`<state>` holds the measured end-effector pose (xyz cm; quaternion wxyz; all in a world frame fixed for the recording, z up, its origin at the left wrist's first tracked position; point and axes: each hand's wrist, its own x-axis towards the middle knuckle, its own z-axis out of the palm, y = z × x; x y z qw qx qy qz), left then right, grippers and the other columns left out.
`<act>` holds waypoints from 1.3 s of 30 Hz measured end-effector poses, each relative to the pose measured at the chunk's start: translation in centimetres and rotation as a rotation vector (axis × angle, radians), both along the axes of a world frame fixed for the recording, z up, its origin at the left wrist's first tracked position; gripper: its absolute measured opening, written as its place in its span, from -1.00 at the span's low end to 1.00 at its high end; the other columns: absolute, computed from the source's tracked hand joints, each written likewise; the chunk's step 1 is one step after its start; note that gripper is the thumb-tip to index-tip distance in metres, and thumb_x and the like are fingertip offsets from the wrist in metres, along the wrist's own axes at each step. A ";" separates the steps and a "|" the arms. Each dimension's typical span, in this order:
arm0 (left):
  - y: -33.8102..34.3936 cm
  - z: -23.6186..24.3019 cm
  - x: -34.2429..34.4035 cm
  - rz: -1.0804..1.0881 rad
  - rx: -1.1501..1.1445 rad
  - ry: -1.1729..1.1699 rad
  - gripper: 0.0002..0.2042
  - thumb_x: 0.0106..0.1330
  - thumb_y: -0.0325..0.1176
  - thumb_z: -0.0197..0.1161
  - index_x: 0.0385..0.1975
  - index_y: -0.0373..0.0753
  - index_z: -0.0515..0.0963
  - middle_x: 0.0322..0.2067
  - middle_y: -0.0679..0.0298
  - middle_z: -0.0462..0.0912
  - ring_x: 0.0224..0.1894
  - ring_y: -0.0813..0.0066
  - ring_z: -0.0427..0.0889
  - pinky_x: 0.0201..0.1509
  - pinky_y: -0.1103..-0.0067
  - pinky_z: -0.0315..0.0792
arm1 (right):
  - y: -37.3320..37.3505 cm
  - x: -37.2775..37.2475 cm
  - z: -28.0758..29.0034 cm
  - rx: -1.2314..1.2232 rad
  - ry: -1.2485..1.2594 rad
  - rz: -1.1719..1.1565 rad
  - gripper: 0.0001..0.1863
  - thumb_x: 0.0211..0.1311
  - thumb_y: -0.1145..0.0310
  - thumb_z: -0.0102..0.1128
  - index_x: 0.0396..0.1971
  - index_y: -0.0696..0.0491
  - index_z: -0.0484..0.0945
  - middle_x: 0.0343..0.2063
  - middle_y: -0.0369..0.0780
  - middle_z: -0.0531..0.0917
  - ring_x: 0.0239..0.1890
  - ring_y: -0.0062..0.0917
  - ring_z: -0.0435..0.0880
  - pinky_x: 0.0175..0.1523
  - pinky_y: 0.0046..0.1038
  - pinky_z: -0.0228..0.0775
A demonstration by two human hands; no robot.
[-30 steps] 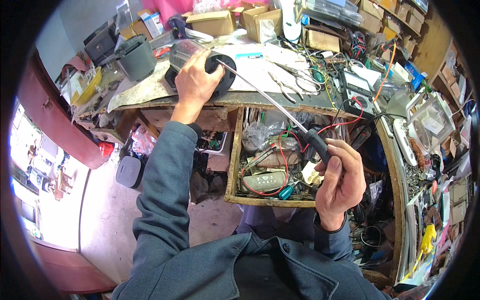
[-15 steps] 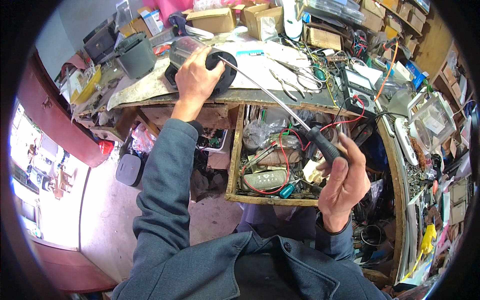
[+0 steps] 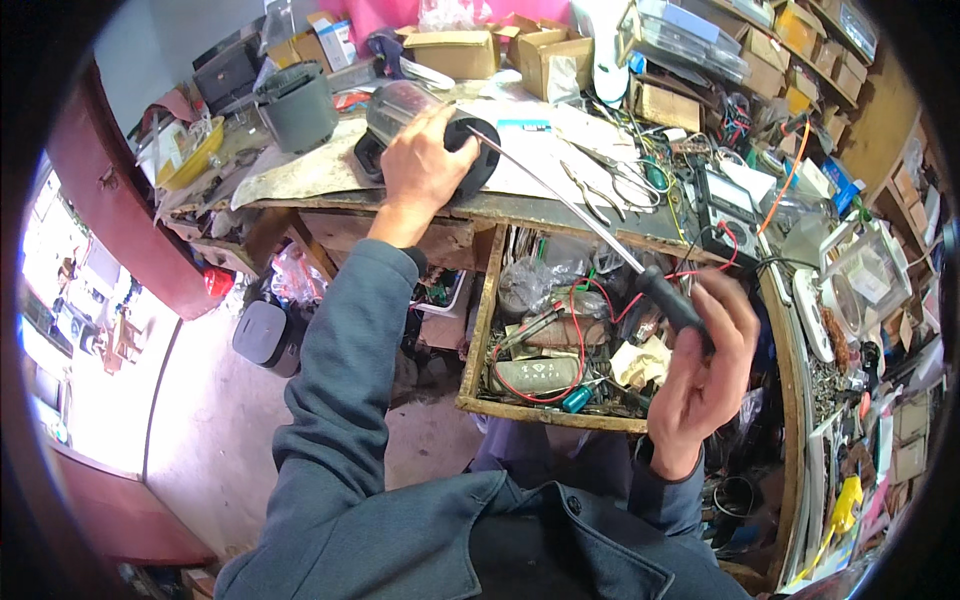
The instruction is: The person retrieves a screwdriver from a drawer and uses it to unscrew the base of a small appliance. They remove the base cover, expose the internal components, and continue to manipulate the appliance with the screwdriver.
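My left hand (image 3: pixel 425 170) is wrapped over a dark cylindrical appliance part with a see-through body (image 3: pixel 392 112), lying on paper on the bench, and holds it. A long steel screwdriver (image 3: pixel 560 198) runs diagonally from that part's dark end, where its tip sits near my left thumb, down to its black handle (image 3: pixel 675 300). My right hand (image 3: pixel 710 345) has thumb and fingers around the end of this handle, slightly blurred. Pliers (image 3: pixel 590 195) and scissors (image 3: pixel 630 185) lie to the right of the part.
An open wooden drawer (image 3: pixel 475 360) of tools and leads juts below the bench edge. A grey container (image 3: pixel 300 115) stands left, cardboard boxes (image 3: pixel 450 55) behind. A meter (image 3: pixel 725 205) and cluttered side shelf (image 3: pixel 805 390) are at right. A dark lidded box (image 3: pixel 265 335) is on the floor.
The whole view has shifted, bench items appearing slightly right and lower. My right fingers have shifted on the handle, lifting and curling over it. My left hand stays on the part.
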<state>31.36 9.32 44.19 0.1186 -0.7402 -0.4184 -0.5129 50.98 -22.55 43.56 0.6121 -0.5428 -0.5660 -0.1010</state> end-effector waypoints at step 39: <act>0.0 0.1 -0.2 -0.009 -0.045 0.014 -0.55 0.18 -0.16 0.44 0.06 -0.18 0.67 0.11 0.15 0.70 0.11 0.16 0.69 0.17 0.38 0.57 | -0.5 -0.5 -2.1 0.110 -0.015 -0.026 -0.70 0.06 0.72 0.39 -0.21 0.08 0.73 -0.02 -0.02 0.66 -0.01 -0.28 0.69 0.06 -0.37 0.55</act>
